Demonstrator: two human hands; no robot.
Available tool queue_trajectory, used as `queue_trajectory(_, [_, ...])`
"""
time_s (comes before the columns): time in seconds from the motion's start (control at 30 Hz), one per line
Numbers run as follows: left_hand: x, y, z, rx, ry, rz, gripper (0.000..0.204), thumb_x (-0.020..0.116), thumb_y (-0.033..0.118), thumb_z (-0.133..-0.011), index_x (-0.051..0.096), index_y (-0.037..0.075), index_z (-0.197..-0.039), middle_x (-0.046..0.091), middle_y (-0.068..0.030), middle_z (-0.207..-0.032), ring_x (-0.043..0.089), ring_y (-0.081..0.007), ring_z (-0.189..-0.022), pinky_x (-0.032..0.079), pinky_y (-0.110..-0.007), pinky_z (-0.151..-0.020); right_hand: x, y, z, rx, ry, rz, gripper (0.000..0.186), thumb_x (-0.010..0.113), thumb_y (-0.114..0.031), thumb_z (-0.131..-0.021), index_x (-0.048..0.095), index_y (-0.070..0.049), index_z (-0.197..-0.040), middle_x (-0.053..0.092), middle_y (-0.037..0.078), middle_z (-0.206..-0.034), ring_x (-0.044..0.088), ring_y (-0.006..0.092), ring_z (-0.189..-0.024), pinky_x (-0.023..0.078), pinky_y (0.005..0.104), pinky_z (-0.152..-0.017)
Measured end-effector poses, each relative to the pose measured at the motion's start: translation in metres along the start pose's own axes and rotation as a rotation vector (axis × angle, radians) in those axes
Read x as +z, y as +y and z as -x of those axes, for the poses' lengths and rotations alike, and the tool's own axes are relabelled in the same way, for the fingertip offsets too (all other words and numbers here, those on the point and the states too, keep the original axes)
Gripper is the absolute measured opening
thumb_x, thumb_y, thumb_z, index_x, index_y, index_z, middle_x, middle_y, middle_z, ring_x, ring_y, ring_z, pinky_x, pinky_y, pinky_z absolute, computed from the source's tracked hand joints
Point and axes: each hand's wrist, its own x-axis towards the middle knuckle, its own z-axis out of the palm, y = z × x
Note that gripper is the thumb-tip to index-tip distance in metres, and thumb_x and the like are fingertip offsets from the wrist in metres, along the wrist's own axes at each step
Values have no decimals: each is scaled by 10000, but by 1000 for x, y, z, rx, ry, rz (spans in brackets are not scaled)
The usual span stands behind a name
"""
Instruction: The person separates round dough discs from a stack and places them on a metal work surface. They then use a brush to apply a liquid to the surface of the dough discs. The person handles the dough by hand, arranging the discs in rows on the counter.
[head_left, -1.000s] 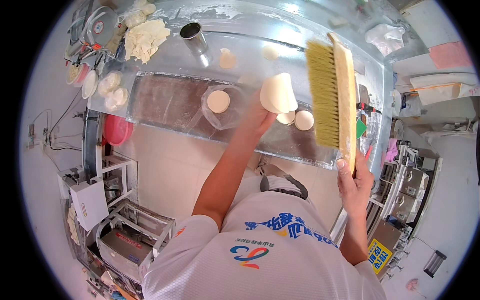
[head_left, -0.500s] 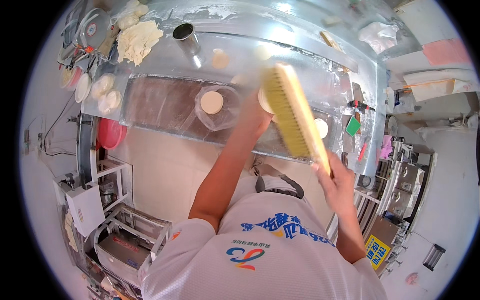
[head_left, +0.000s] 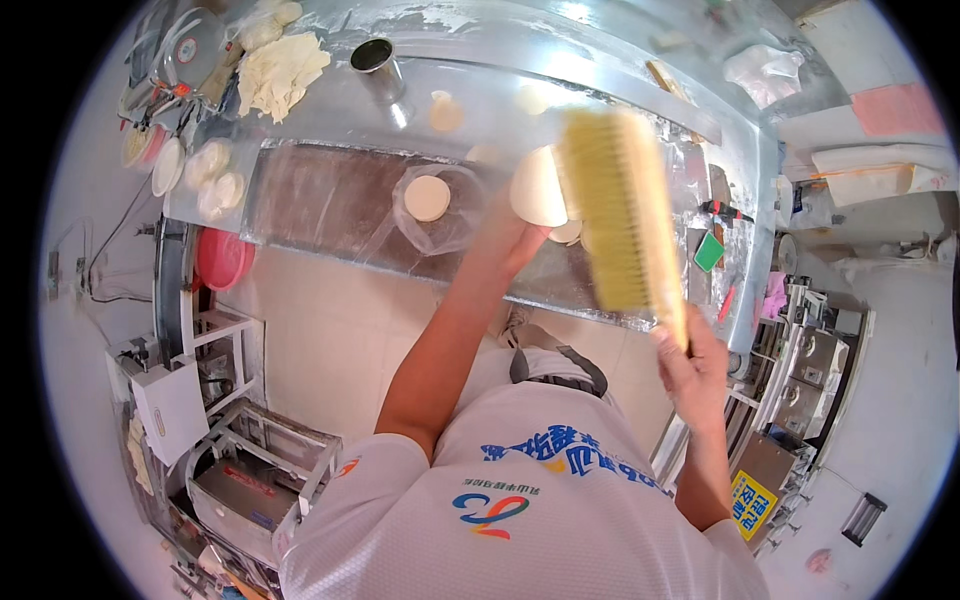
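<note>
My right hand is wrapped round the handle end of a long wooden brush with yellowish bristles, raised over the metal worktable. Close to the bristles, my left hand grips a pale round disc of dough, tilted up above the table; motion blurs this hand. Left of it, another dough disc lies on a clear plastic bag on the brown board. Partly behind the brush, a small pale round rests near the board's right part.
A metal cup stands at the back, beside a heap of pale dough sheets. Bagged pale pieces sit at the left edge. A green scraper and a red-and-black tool lie at right. Below left is a red basin.
The brush and my right hand have moved right. The dough disc in my left hand now shows more of its face, tilted up beside the bristles.
</note>
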Motion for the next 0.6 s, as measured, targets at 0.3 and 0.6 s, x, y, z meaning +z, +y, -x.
queue_trajectory(0.3, [-7, -2, 0, -49, 5, 74, 405, 711, 146, -1031, 635, 89, -1425, 655, -55, -1439, 633, -226, -1324, 523, -423, -1146, 2, 4, -2, -53, -39, 26, 381, 699, -239, -1065, 653, -43, -1388, 542, -58, -665, 441, 21, -534, 355, 234, -485])
queue_trajectory(0.6, [-6, -3, 2, -95, 61, -39, 379, 708, 110, -1024, 653, 66, -1396, 674, -67, -1418, 650, -216, -1296, 535, -418, -1133, 7, -1, -12, -37, -81, 59, 408, 715, -218, -1052, 657, -65, -1426, 542, -51, -697, 477, 31, -596, 399, 230, -538])
